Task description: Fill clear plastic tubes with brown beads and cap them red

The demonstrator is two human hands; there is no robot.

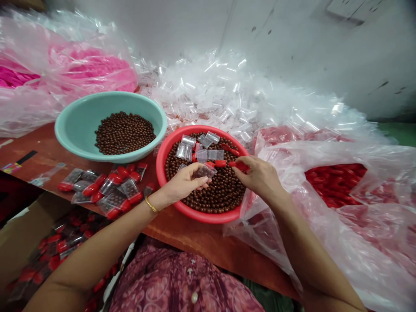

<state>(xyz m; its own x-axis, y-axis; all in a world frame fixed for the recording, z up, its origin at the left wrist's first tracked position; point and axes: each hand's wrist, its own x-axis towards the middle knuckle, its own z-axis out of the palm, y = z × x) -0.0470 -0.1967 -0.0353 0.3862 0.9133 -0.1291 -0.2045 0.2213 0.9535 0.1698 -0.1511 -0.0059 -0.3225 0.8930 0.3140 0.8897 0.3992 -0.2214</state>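
— Left hand (183, 184)?
— Fingers (198, 181) drawn narrow, pinching a small clear zip bag (205, 171) of brown beads above a red plastic basin (170, 149). A gold bangle (151, 204) around the wrist.
— Right hand (256, 177)?
— Fingertips (235, 170) closed narrow on a glossy red capsule-shaped piece (240, 166), just beside the bag.
— Done so far?
— A loose cluster of filled packets (110, 186) on the reddish wooden tabletop (195, 234), each a clear bag of beads with a red piece at one end. More of the same in a cardboard carton (29, 229) below the table edge.
— And left?
— Plenty. A deep layer of brown beads (221, 190) in the red basin, a second mound (125, 133) in a pale teal basin (78, 130). A few empty bags (188, 149) and loose red pieces on top of the beads. Behind, a great drift of empty clear bags (221, 91). To the right, a plastic sack of red pieces (334, 184).
— Textures?
— Beads round, smooth and faintly shiny. Bags thin, crisp and glinting. Basins smooth, with thick rounded rims. Sack film loose and crumpled.
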